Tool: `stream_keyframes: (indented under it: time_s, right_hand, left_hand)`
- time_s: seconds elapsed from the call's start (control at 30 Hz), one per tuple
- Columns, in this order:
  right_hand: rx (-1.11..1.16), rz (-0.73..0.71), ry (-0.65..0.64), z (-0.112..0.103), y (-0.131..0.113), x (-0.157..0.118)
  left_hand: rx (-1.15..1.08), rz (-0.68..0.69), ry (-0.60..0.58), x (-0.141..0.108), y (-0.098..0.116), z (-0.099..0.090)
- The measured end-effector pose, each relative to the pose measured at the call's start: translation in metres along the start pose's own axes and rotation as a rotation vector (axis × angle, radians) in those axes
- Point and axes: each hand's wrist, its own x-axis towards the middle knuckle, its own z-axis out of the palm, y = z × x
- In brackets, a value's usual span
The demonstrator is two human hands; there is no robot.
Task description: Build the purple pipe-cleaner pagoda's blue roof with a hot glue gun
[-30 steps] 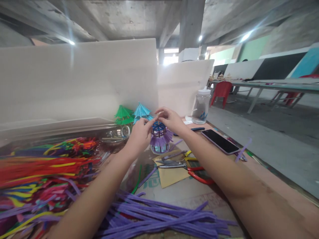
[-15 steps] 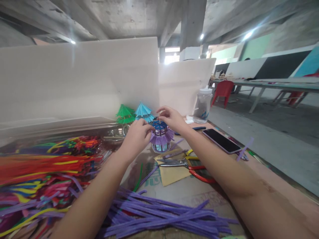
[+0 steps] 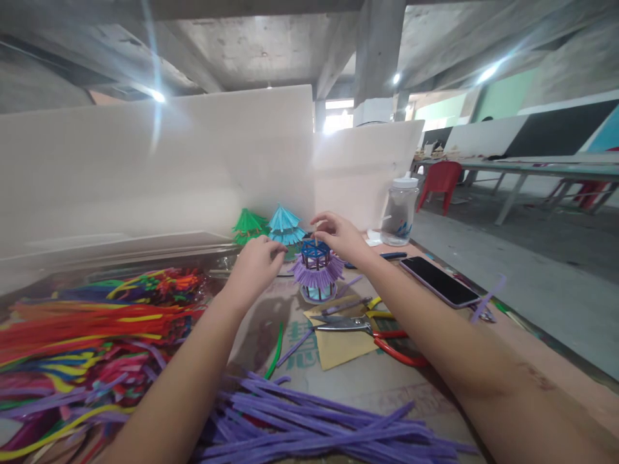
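R hand (image 3: 341,237) grip pinches thin pale stick (image 3: 316,236) atop purple-and-blue fuzzy-strip tower (image 3: 318,274) nr table's (image 3: 515,332) far edge; unbraced by L hand (image 3: 255,265), apart w/ hold unclear, it could tip if tugged.

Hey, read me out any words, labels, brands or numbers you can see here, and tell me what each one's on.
Nothing can be quoted with certainty.
Green characters on the work surface: partly covered, too blurred to read.
Faint reddish print on the same surface: too faint to read.
Blue marks on the clear jar: too small to tell if they are text.
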Motion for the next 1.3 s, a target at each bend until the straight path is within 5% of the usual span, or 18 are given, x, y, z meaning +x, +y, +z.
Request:
stream_keyframes:
  time_s: [0.17,0.83,1.07,1.3]
  right_hand:
    - [-0.054,-0.037,0.053,-0.002,0.000,0.000]
    - [-0.079,-0.014,0.111,-0.002,-0.008,0.001]
    - [0.062,-0.009,0.040,0.001,-0.029,-0.005]
    - [0.113,0.004,-0.050,0.009,-0.042,-0.009]
  left_hand:
    - [-0.021,-0.042,-0.027,0.001,-0.008,-0.001]
    - [-0.139,0.080,0.044,-0.004,0.019,0.014]
    - [-0.572,-0.129,0.116,0.001,0.026,0.017]
    - [-0.916,-0.236,0.049,0.001,0.031,0.011]
